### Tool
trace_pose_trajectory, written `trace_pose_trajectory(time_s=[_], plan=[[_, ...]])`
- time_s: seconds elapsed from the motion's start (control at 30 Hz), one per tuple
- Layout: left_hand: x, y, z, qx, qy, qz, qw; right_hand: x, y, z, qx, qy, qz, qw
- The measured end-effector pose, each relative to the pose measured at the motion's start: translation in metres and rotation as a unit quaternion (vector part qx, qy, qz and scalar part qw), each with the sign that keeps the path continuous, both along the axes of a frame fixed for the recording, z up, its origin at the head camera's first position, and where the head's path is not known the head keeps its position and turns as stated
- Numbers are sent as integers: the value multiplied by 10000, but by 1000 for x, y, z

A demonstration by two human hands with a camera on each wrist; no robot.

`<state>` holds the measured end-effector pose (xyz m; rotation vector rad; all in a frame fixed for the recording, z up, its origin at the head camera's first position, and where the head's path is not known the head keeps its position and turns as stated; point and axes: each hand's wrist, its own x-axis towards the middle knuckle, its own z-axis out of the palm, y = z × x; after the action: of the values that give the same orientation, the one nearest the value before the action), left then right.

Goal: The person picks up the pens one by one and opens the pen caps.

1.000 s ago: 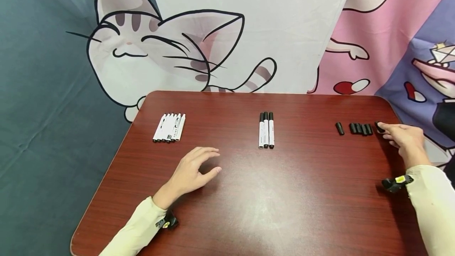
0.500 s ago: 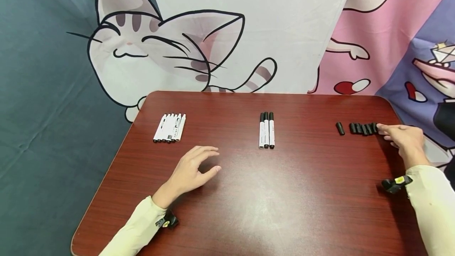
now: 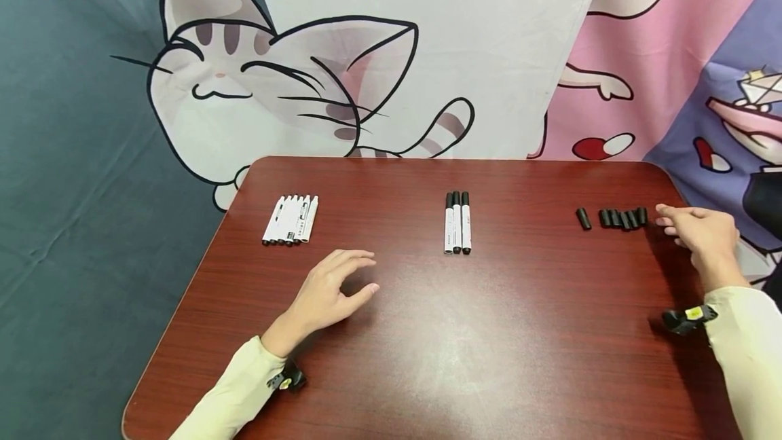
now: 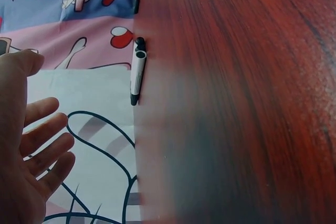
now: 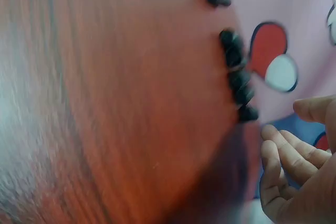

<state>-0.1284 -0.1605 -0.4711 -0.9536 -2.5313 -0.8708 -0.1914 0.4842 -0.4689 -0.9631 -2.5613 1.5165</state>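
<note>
My right hand (image 3: 702, 233) hovers by the right end of a row of several black marker caps (image 3: 615, 218). In the right wrist view, its thumb and fingers are apart with nothing between them, just beyond the last cap (image 5: 248, 113). One lone cap (image 3: 584, 218) lies to the left of that row. Three capped whiteboard markers (image 3: 457, 223) lie side by side at mid-table. My left hand (image 3: 330, 294) is held with fingers relaxed and spread from the thumb, holding nothing. Beyond it, on the left, lies a row of several uncapped white markers (image 3: 290, 219).
Everything lies on a reddish-brown wooden table (image 3: 537, 331) with rounded corners. Behind its far edge hangs a cloth with a cartoon cat (image 3: 244, 87). Each wrist wears a small black camera, such as the left camera (image 3: 292, 379).
My right hand slid a black cap left against the row's right end, let it go, and drew back to the right. The left hand has stayed in place.
</note>
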Motion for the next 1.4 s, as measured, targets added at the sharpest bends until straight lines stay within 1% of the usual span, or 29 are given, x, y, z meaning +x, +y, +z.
trace_pose_trajectory(time_s=[0.07,0.1,0.17,0.23,0.3,0.4,0.47,0.53,0.57,0.7,0.77,0.8,0.9,0.97,1.03,1.1,1.27,1.4], plan=[[0,0,0,-4,-20,-1,10000,5,-10,9,9,226,-9,9997],[0,0,0,-11,-34,3,10000,7,-17,14,-158,467,9,9988],[0,1,0,-19,-51,10,10000,14,-33,23,-273,936,142,9951],[0,0,0,-32,-66,21,10000,24,-52,31,-13,1407,394,9893],[0,0,1,-38,-64,45,10000,35,-72,38,431,1840,737,9792],[0,-1,1,-24,-48,66,10000,52,-104,46,1328,2296,1175,9570],[1,-1,1,-31,-32,80,10000,62,-125,48,1669,2573,1425,9411],[1,0,1,-53,-16,80,10000,72,-145,49,2016,2882,1670,9211],[1,0,1,-72,-8,77,9999,77,-153,48,2116,3028,1825,9112],[1,4,1,-99,19,42,9999,88,-181,42,2584,3650,2434,8607],[0,8,1,-109,20,31,9999,93,-190,38,2652,3800,2676,8448],[-1,10,1,-118,3,35,9999,95,-194,36,2668,3854,2765,8389],[-5,18,1,-125,-92,74,9999,100,-205,29,2681,3920,2926,8300],[-9,24,2,-74,-224,114,9997,104,-210,25,2700,3923,2981,8273],[-14,32,3,55,-427,134,9990,107,-214,22,2732,3890,3012,8266],[-22,41,4,222,-684,143,9973,110,-217,19,2739,3816,3043,8287],[-46,67,7,654,-1385,204,9880,115,-225,16,2696,3695,3147,8317],[-63,87,9,865,-1823,286,9790,117,-231,17,2654,3728,3220,8288]])
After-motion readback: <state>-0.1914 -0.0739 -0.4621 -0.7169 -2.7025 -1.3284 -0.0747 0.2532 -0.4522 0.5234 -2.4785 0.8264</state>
